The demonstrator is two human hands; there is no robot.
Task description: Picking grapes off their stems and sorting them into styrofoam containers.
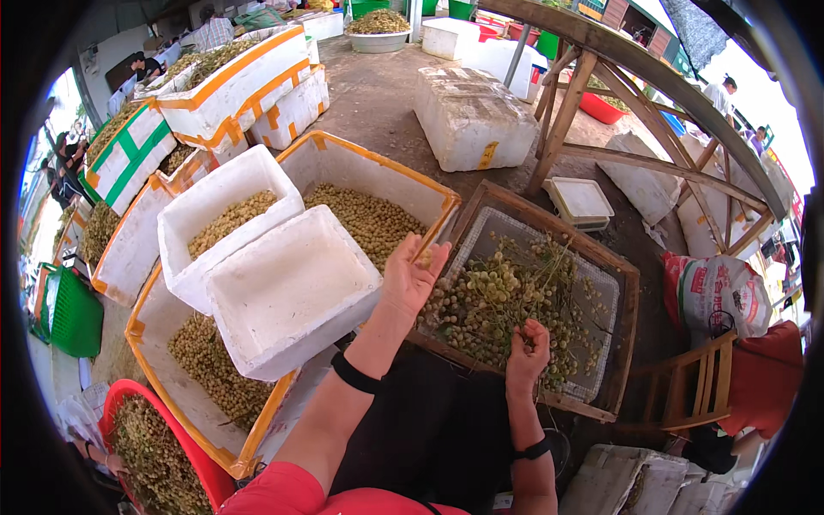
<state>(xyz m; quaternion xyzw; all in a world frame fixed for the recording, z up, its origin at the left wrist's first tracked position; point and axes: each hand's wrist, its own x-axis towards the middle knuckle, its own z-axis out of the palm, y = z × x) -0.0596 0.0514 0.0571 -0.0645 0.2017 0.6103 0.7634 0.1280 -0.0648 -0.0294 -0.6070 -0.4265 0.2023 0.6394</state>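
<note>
My left hand [413, 273] is palm up at the near right corner of a large foam box [370, 154] edged with orange tape. Its fingers are loosely curled; a pale spot between them may be a fruit. My right hand [529, 354] has its fingers closed on a thin stem at the near edge of a heap of small round fruits on stems [508, 280]. The heap lies on a wood-framed mesh screen [608, 322]. Loose tan fruits [367, 219] fill part of the taped box. Left of my forearm, an empty white foam box [293, 290] rests across the boxes.
Another small white box [177, 225] holds fruit beside it. A second taped box [145, 322] and a red basin [212, 457] hold more at left. Stacked boxes [238, 96] rise beyond. A wooden frame [566, 122], a sack [721, 293] and a chair [695, 386] stand right.
</note>
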